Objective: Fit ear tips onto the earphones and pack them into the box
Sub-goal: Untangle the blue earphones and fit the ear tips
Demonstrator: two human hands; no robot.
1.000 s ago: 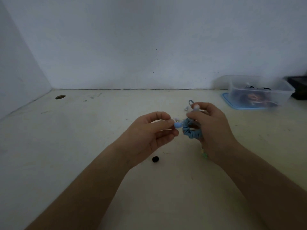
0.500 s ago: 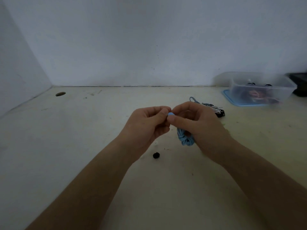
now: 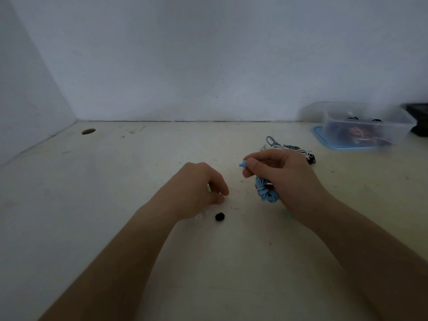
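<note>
Surface (image 3: 115, 205): cream, matt; scuffed, stained, fine scratches.
Wall (image 3: 208, 54): white, matt, slightly uneven paint.
Box (image 3: 403, 122): clear plastic, hazy walls, slight gloss.
Lid (image 3: 324, 140) under box: blue plastic, smooth.
Earbud (image 3: 242, 164): light-blue plastic, smooth, low sheen.
Cable (image 3: 266, 193), coiled: light-blue rubbery sheath, smooth, matt.
Tip (image 3: 219, 216) on surface: black, matt, rubber-like.
Pile (image 3: 298, 150) of cords: white and black sheaths, smooth.

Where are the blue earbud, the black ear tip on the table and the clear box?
blue earbud (image 3: 242, 164), head view, its exposed end
black ear tip (image 3: 219, 216), head view, its middle
clear box (image 3: 401, 129), head view, its right wall
</note>
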